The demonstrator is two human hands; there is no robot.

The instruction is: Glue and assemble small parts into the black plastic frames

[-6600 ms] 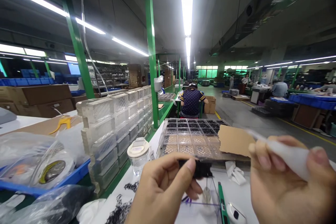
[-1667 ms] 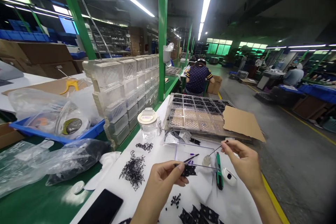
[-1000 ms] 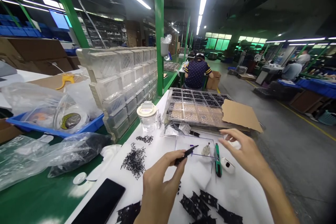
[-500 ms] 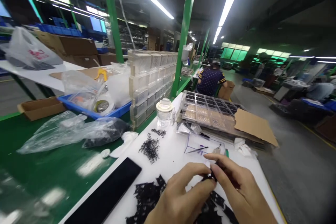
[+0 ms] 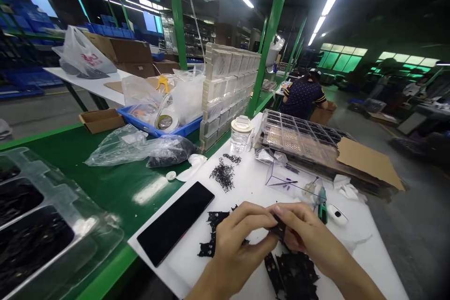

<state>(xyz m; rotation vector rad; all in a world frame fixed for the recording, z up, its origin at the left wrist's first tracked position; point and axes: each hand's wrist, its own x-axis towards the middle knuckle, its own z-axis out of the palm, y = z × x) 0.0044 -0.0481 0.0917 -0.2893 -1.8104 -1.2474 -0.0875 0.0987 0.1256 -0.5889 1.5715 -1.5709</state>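
Observation:
Between the fingertips of both hands is a small black part (image 5: 278, 228), partly covered by the fingers. My left hand (image 5: 239, 239) pinches it from the left, thumb below and fingers above. From the other side my right hand (image 5: 303, 226) grips the same part with thumb and fingers closed. Beneath the hands, flat black perforated pieces (image 5: 297, 274) lie on the white table (image 5: 253, 197), with more black pieces (image 5: 213, 232) left of my left hand. A heap of tiny black bits (image 5: 222, 176) sits farther back.
A black phone (image 5: 176, 222) lies at left. Behind are a lidded clear jar (image 5: 241, 135), stacked drawers (image 5: 228, 84) and a compartment tray (image 5: 298, 133) with cardboard (image 5: 367, 159). A clear box (image 5: 286, 178) and green-handled tool (image 5: 322, 206) lie beyond my right hand. A person (image 5: 304, 96) sits ahead.
The view has swung left and down, bringing a clear tray of dark parts into sight at left. Both hands still hold the black part, with the right fingers now closed more tightly around it.

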